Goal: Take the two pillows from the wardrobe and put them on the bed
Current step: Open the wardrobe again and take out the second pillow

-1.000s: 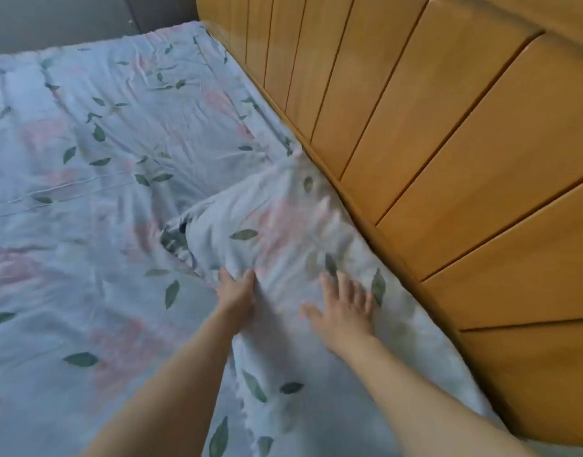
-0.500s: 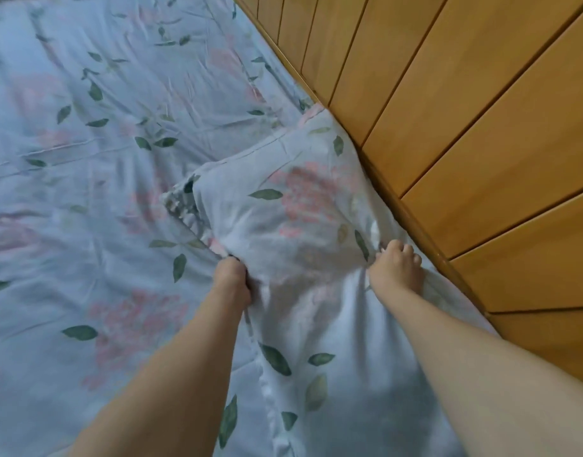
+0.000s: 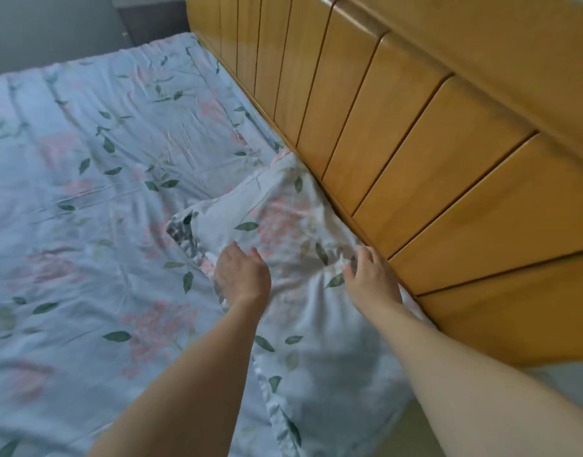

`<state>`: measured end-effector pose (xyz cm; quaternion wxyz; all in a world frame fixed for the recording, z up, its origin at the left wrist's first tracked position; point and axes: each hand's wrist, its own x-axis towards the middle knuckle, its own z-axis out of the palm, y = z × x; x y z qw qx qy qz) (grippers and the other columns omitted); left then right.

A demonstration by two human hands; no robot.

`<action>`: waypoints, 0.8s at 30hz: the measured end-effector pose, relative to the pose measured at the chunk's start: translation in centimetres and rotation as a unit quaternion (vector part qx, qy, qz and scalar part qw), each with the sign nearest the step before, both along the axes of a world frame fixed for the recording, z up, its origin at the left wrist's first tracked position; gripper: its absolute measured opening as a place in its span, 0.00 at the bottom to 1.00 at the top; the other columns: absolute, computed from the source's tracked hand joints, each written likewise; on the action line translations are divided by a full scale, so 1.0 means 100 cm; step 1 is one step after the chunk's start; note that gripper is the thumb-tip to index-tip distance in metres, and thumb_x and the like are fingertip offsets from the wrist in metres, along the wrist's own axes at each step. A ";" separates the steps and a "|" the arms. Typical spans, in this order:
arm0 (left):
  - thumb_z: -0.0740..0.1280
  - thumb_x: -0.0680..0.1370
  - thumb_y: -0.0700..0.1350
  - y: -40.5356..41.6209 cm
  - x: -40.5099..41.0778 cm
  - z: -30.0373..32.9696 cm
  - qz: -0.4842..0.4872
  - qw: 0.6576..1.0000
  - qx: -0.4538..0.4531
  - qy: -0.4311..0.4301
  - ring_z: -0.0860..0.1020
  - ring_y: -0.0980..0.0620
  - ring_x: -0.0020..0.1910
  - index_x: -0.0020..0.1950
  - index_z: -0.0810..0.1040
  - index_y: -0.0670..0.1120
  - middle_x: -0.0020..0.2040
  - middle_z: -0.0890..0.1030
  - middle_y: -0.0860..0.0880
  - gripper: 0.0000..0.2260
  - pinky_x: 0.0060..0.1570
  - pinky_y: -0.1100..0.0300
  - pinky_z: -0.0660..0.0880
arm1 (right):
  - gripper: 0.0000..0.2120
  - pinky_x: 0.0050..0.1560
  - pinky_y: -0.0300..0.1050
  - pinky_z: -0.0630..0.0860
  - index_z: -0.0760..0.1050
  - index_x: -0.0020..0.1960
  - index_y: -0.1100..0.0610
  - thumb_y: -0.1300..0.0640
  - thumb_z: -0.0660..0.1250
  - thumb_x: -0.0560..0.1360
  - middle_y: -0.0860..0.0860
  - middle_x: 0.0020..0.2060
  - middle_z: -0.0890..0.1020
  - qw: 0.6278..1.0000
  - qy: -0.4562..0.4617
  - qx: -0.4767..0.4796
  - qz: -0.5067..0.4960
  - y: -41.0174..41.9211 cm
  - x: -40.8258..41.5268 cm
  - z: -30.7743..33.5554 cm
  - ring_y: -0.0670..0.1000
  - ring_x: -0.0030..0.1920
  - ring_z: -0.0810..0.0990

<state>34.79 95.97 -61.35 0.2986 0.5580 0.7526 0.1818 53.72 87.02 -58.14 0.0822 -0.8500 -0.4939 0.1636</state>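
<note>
Already you had the floral pillow [image 3: 276,225] lying on the bed [image 3: 85,192], its far right edge tight against the wooden headboard [image 3: 415,143]. Your left hand [image 3: 242,275] rested on its near left part with fingers curled loosely, not pinching any cloth that I could see. Your right hand [image 3: 370,278] sat at the right edge by the headboard, fingertips bunching a fold of the pillowcase. To finish this step well, you needed to tug that right edge flat, press both palms outward to smooth the creases, and keep the pillow square to the headboard. Whether a second pillow lay nearer, under your forearms, I could not tell.
</note>
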 end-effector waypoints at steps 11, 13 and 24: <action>0.53 0.84 0.51 -0.142 0.069 0.261 -0.498 0.833 0.240 0.024 0.53 0.46 0.78 0.77 0.60 0.43 0.77 0.61 0.45 0.23 0.77 0.47 0.48 | 0.26 0.70 0.49 0.64 0.59 0.74 0.60 0.49 0.57 0.80 0.55 0.71 0.66 0.992 -0.011 0.051 -0.119 -0.205 -0.006 0.249 0.56 0.70 0.63; 0.53 0.84 0.51 -0.173 0.091 0.291 -0.554 0.788 0.269 0.011 0.53 0.45 0.78 0.77 0.60 0.43 0.77 0.62 0.45 0.23 0.77 0.48 0.47 | 0.26 0.71 0.50 0.63 0.58 0.74 0.61 0.50 0.58 0.80 0.56 0.71 0.66 0.985 -0.034 0.064 -0.160 -0.245 0.001 0.280 0.57 0.70 0.63; 0.47 0.84 0.53 -0.377 0.211 0.417 -0.707 0.600 0.364 -0.084 0.49 0.48 0.79 0.79 0.54 0.44 0.79 0.56 0.46 0.25 0.77 0.52 0.42 | 0.24 0.73 0.47 0.58 0.59 0.73 0.59 0.53 0.56 0.80 0.54 0.72 0.66 0.896 -0.158 0.178 -0.374 -0.494 0.029 0.414 0.54 0.72 0.63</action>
